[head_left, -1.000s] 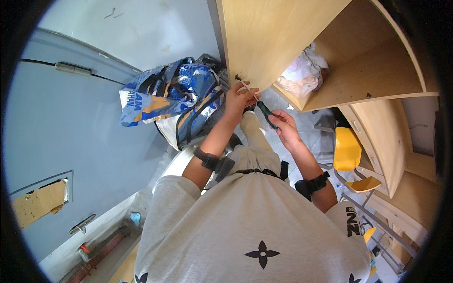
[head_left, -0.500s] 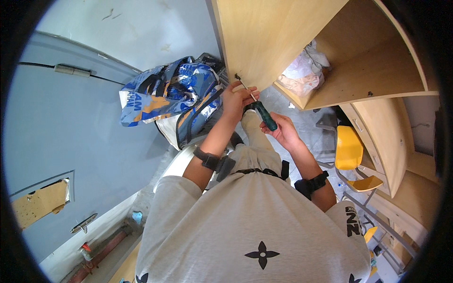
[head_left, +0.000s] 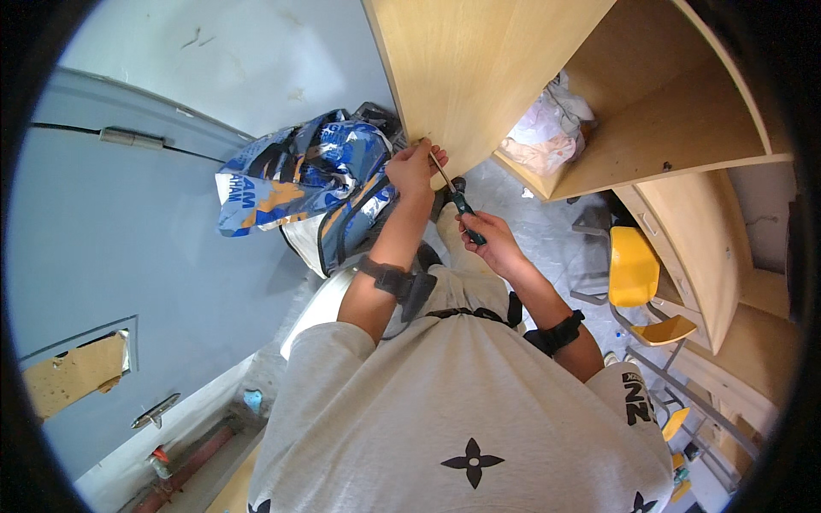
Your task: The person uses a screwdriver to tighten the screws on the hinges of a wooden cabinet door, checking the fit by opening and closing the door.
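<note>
Head view: screwdriver (head_left: 457, 195), dark green handle (head_left: 463, 207), slim straight metallic shaft (head_left: 444, 174).

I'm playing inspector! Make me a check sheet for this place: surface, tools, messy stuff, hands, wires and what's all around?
Surface: pale wooden panel, upright beyond the hands.
Job's things: green-handled screwdriver, its shaft pointing toward the panel.
Clutter: blue patterned bag to the left; crumpled pale bundle inside the wooden cabinet.
Hands: right hand grips the screwdriver's handle; left hand is by the tip end, its exact grip unclear.
Cables: thin curved line at far right, too small to identify.
Surroundings: blue-grey door left; yellow chair right.
</note>
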The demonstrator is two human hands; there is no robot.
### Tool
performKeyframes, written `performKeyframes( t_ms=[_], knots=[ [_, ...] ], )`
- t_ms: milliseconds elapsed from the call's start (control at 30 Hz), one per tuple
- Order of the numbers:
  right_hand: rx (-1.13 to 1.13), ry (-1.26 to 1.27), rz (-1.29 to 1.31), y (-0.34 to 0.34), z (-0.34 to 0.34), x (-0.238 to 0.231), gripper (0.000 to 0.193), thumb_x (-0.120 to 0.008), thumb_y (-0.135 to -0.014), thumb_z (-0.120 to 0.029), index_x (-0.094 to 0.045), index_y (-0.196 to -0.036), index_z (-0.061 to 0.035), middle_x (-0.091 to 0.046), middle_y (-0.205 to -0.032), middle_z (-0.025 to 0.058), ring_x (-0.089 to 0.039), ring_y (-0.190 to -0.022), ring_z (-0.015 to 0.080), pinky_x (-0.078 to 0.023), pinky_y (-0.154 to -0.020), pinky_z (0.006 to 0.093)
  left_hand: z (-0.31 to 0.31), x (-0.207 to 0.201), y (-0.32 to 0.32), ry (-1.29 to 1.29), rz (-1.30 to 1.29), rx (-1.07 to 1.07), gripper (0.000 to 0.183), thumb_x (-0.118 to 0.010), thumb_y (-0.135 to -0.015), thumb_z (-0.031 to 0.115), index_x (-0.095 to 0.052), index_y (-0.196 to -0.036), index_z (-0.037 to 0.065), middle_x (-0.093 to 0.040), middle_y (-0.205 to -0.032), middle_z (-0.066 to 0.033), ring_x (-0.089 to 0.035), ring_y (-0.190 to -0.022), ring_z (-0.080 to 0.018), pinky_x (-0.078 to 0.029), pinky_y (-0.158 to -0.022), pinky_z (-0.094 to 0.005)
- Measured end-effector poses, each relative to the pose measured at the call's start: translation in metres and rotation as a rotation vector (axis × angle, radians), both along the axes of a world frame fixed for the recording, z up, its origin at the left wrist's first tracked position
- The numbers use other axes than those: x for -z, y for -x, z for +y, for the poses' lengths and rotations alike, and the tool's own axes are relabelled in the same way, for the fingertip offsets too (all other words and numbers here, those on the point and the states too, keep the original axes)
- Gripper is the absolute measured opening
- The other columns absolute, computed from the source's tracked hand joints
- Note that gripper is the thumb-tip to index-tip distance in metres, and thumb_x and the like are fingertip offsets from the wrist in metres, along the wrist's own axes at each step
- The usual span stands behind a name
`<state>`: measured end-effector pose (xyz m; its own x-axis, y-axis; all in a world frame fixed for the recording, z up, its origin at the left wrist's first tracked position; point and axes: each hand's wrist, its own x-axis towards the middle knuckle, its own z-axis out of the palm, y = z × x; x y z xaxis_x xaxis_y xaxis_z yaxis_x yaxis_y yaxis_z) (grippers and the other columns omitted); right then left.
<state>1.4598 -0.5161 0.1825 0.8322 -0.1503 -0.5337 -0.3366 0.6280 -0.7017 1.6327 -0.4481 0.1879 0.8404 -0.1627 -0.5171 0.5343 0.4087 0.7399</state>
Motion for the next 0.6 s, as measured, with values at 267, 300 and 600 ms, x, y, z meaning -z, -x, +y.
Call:
performKeyframes(
  t_ms=[267,300,600],
  knots=[
    [-0.087,-0.099,-0.037,0.007,-0.012,-0.014,0.028,-0.048,-0.088,-0.018,-0.054,-0.105,0.0037,-0.059,-0.081,0.0089,-0.056,-0.067,0.0152,-0.047,-0.063,0.0265,0.002,0.009,0.018,0.186,-0.004,0.063,0.014,-0.051,-0.081,0.003,-0.047,-0.087,-0.009,-0.059,-0.083,-0.0227,-0.063,-0.072,-0.0304,-0.056,-0.064,-0.0361],
    [-0.090,-0.099,-0.038,0.007,-0.012,-0.013,0.028,-0.048,-0.088,-0.018,-0.054,-0.105,0.0037,-0.059,-0.081,0.0089,-0.056,-0.067,0.0152,-0.047,-0.063,0.0265,0.003,0.015,0.017,0.185,-0.006,0.060,0.014,-0.051,-0.081,0.003,-0.047,-0.087,-0.009,-0.059,-0.083,-0.0227,-0.063,-0.072,-0.0304,-0.056,-0.064,-0.0361],
    [-0.094,0.033,-0.013,0.010,-0.014,-0.008,0.027,-0.049,-0.088,-0.018,-0.054,-0.104,0.0039,-0.057,-0.078,0.0075,-0.055,-0.065,0.0146,-0.047,-0.059,0.0268,0.025,0.065,-0.009,0.316,0.099,0.084,0.016,-0.048,-0.082,0.008,-0.051,-0.092,-0.005,-0.060,-0.092,-0.0185,-0.061,-0.084,-0.0282,-0.052,-0.076,-0.0391]
  ],
)
